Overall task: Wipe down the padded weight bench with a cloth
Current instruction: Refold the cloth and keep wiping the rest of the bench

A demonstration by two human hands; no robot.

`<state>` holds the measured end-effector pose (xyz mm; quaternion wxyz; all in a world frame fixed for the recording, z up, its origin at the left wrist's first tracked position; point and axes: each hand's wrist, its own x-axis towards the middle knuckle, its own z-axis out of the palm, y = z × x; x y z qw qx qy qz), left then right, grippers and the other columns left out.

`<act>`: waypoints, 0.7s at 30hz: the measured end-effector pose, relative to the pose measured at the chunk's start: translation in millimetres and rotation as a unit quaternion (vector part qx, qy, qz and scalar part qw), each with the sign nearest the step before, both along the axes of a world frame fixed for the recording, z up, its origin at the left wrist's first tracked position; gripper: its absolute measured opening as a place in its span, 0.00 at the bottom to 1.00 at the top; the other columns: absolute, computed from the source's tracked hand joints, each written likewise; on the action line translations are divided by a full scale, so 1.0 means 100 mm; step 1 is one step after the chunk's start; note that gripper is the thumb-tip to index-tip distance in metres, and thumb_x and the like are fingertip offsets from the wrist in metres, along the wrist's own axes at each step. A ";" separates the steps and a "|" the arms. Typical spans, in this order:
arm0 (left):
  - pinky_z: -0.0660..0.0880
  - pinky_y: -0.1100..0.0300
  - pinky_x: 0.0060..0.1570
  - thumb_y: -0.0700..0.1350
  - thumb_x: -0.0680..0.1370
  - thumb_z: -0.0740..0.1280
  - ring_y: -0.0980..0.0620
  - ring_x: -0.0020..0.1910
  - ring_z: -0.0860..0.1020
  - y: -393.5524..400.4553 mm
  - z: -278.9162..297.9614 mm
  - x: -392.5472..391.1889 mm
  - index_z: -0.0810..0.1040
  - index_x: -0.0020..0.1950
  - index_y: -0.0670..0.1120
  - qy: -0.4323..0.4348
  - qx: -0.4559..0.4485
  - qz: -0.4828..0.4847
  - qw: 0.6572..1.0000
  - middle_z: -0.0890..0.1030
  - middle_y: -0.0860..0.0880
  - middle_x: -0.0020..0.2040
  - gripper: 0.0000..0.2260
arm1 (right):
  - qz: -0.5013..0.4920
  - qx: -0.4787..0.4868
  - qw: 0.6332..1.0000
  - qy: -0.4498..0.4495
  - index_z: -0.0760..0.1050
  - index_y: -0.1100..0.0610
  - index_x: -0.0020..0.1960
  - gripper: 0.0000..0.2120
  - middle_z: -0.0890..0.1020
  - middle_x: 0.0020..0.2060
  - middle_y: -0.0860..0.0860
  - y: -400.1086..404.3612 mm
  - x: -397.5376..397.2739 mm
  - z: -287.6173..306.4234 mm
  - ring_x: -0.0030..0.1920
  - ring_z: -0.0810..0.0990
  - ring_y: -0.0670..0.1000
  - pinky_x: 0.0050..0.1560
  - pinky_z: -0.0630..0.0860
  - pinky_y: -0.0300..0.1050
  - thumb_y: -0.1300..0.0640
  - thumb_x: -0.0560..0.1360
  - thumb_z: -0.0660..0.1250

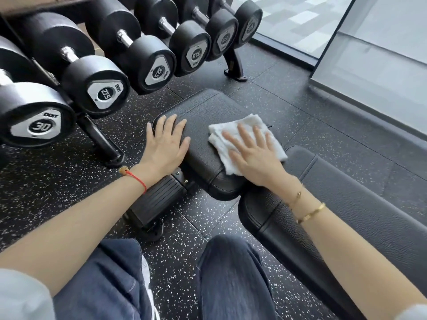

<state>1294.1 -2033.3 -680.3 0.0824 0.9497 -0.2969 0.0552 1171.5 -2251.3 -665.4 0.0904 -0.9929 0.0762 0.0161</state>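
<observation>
The black padded weight bench has a seat pad in the middle of the view and a longer back pad running toward the lower right. A white folded cloth lies on the seat pad's right side. My right hand presses flat on the cloth, fingers spread. Resting flat on the seat pad's left edge is my left hand, fingers apart and holding nothing.
A rack of black dumbbells stands close on the left, its feet on the speckled rubber floor. A glass wall runs along the right. The bench's frame and wheel sit under my left wrist. My knees are at the bottom.
</observation>
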 end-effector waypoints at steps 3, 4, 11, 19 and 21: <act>0.53 0.39 0.74 0.52 0.83 0.53 0.41 0.76 0.56 0.06 0.02 0.05 0.59 0.78 0.45 0.007 -0.007 0.001 1.000 0.59 0.42 0.78 0.24 | -0.071 0.010 0.997 0.029 0.46 0.37 0.79 0.24 0.43 0.80 0.50 -0.10 0.50 0.10 0.78 0.39 0.64 0.74 0.37 0.67 0.42 0.83 0.44; 0.54 0.39 0.74 0.52 0.84 0.53 0.41 0.76 0.57 0.07 0.03 0.06 0.59 0.78 0.45 0.010 -0.009 0.001 1.000 0.60 0.42 0.77 0.24 | -0.074 0.007 0.997 0.035 0.45 0.38 0.79 0.25 0.43 0.80 0.51 -0.06 0.65 0.12 0.78 0.39 0.66 0.74 0.37 0.68 0.43 0.83 0.44; 0.61 0.46 0.72 0.46 0.82 0.56 0.41 0.72 0.64 0.06 0.09 0.15 0.62 0.77 0.40 0.007 -0.042 0.000 0.999 0.67 0.42 0.73 0.23 | 0.059 -0.013 0.998 -0.003 0.45 0.38 0.79 0.25 0.44 0.80 0.50 0.56 0.51 0.02 0.77 0.37 0.66 0.72 0.31 0.66 0.42 0.83 0.44; 0.65 0.47 0.68 0.41 0.79 0.58 0.41 0.67 0.67 0.08 0.09 0.21 0.60 0.77 0.41 -0.008 -0.037 -0.012 0.999 0.70 0.42 0.70 0.26 | -0.055 0.013 0.998 0.012 0.48 0.37 0.79 0.24 0.45 0.80 0.49 -0.02 0.82 0.09 0.78 0.41 0.63 0.75 0.36 0.63 0.44 0.83 0.45; 0.65 0.47 0.69 0.40 0.79 0.58 0.41 0.68 0.65 0.09 0.10 0.22 0.56 0.79 0.40 0.012 -0.054 -0.020 0.998 0.69 0.42 0.71 0.28 | -0.064 0.019 0.997 0.032 0.48 0.38 0.79 0.25 0.45 0.80 0.51 -0.02 1.17 0.12 0.78 0.42 0.65 0.74 0.36 0.65 0.44 0.83 0.45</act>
